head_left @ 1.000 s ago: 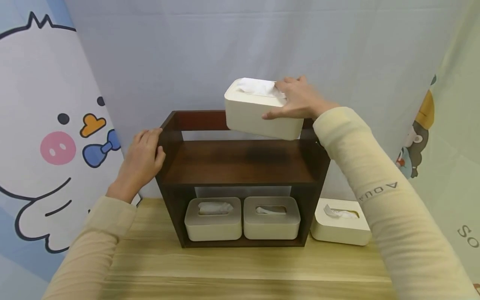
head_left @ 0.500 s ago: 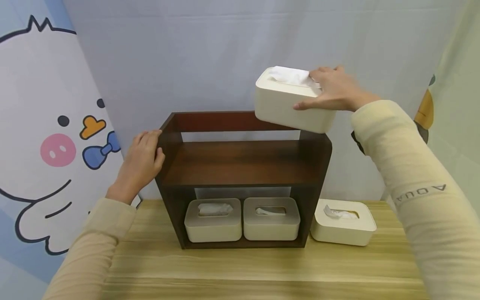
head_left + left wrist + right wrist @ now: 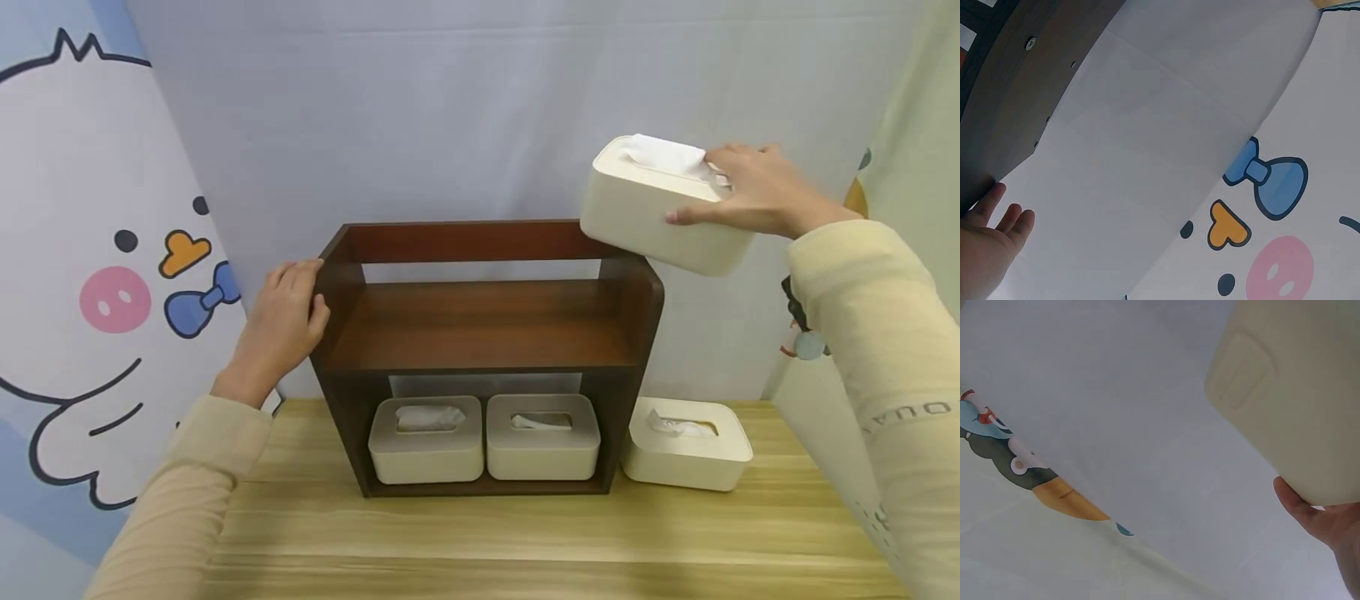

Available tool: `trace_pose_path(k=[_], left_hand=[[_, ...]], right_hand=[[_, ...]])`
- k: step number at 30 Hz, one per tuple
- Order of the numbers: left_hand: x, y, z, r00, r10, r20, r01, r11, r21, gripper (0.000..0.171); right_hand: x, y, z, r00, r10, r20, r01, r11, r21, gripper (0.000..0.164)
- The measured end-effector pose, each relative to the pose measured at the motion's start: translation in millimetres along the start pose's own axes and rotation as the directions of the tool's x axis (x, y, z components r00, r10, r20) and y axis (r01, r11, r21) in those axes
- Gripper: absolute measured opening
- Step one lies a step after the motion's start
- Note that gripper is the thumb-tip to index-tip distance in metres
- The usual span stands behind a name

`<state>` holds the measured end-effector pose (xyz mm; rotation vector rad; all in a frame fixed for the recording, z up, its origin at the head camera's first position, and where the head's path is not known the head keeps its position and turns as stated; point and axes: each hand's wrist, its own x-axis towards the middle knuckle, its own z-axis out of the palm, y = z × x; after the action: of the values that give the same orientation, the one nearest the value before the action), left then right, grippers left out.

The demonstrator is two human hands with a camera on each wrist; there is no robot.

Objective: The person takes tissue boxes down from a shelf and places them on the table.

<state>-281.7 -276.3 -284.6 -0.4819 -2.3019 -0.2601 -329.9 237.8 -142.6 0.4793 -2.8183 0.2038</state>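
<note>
carrying looks like the step in hand: the right grip (image 3: 753, 190) is clamped on a tilted tissue box (image 3: 648, 215), held in the air. the shelf unit (image 3: 480, 325) stands lower, left of that grip; the left grip (image 3: 281, 312), fingers loosely extended, rests against its left side. the next move seems to call for a firm hold, clear of that unit.

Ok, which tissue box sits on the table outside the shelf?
The tissue box right of the wooden shelf; the left inner box and right inner box sit inside it, the right hand holds the raised box.
</note>
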Motion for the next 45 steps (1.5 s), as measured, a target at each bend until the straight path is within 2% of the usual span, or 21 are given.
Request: trace_pose_path(k=[10, 16, 21, 27, 31, 45], left_hand=[[-0.8, 0.6, -1.8, 1.000, -0.005, 0.001, 0.005, 1.000, -0.002, 0.042], [-0.6, 0.3, -0.6, 1.000, -0.004, -0.005, 0.004, 1.000, -0.004, 0.043], [0.3, -0.3, 0.7, 1.000, 0.001, -0.018, -0.001, 1.000, -0.005, 0.043], [0.6, -0.5, 1.2, 1.000, 0.012, -0.026, -0.012, 1.000, -0.004, 0.042], [0.8, -1.6, 2.1, 0.999, 0.023, -0.031, -0.023, 1.000, -0.001, 0.040], [0.4, -1.7, 0.7, 1.000, 0.013, -0.023, -0.013, 1.000, 0.000, 0.041]], right_hand=[[-26, 37, 1, 0.995, 0.099, 0.016, -0.099, 0.995, 0.014, 0.093], [-38, 56, 8, 0.997, 0.060, -0.039, -0.058, 0.997, 0.041, 0.083], [-49, 66, 16, 0.997, 0.040, -0.062, -0.040, 0.999, 0.013, 0.080], [-62, 71, 30, 0.996, 0.052, -0.073, -0.053, 0.998, -0.021, 0.075], [-72, 73, 42, 0.995, 0.030, -0.096, -0.034, 0.999, -0.040, 0.075], [-112, 70, 90, 0.998, 0.000, -0.069, -0.004, 0.999, -0.052, 0.081]])
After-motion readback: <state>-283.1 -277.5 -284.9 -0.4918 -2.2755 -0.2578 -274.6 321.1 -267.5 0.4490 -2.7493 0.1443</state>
